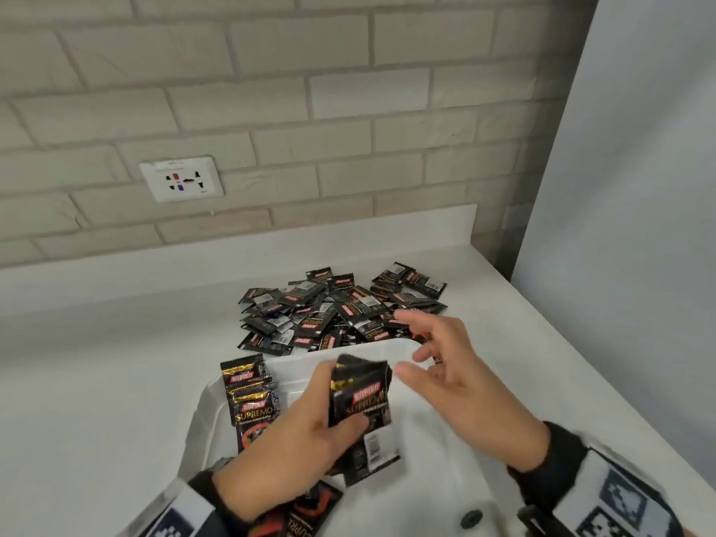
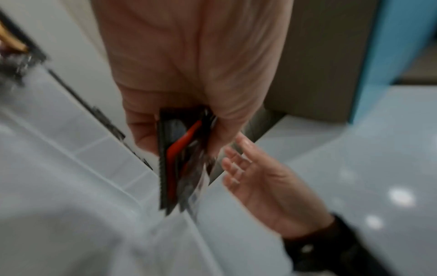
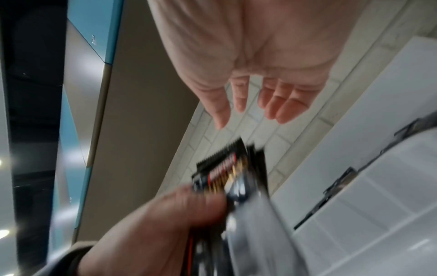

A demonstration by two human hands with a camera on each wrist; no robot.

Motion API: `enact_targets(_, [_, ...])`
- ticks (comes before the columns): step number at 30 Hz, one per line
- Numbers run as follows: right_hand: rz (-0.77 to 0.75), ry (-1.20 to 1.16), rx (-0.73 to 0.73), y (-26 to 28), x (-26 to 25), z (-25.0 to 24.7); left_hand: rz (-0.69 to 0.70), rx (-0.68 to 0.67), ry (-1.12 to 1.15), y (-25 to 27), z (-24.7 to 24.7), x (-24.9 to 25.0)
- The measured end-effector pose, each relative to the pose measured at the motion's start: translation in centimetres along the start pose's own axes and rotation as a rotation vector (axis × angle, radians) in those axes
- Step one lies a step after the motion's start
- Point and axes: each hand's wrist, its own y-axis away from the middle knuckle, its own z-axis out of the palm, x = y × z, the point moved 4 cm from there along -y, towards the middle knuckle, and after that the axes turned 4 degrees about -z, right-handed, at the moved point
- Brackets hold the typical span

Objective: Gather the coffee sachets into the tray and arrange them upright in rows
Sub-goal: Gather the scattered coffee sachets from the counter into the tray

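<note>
Above the white tray (image 1: 434,451), my left hand (image 1: 310,432) grips a small stack of black coffee sachets (image 1: 362,401) between thumb and fingers; the left wrist view shows the same stack (image 2: 182,158) edge-on. My right hand (image 1: 438,366) hovers just right of the stack, fingers spread and relaxed, holding nothing, and appears the same way in the right wrist view (image 3: 255,104). A few sachets (image 1: 252,401) stand upright against the tray's left wall. A large loose pile of sachets (image 1: 337,308) lies on the counter behind the tray.
The white counter (image 1: 116,362) runs to a brick wall with a wall socket (image 1: 182,179). A pale panel (image 1: 620,188) rises on the right. More sachets (image 1: 306,513) lie at the near edge by my left wrist.
</note>
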Motion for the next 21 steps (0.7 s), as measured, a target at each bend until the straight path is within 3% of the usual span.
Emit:
enact_targets(6, [0.050,0.030,0.069,1.7,0.6,-3.7,0.057,-0.208,-0.841,0.5,3.5,-0.1])
enact_targets(9, [0.079,0.041,0.043,2.8,0.5,-4.2,-0.010,-0.352,-1.083,0.6,6.0,-1.0])
enact_targets(12, [0.092,0.061,0.017,3.7,0.3,-4.5,-0.050,-0.471,-1.101,0.8,6.5,-1.4])
enact_targets(17, [0.113,0.051,0.046,4.5,0.5,-5.6,-0.054,-0.527,-0.955,1.6,5.3,-2.0])
enact_targets(21, [0.116,0.039,0.075,4.2,0.3,-6.6,-0.010,-0.527,-0.969,2.1,5.0,-1.9])
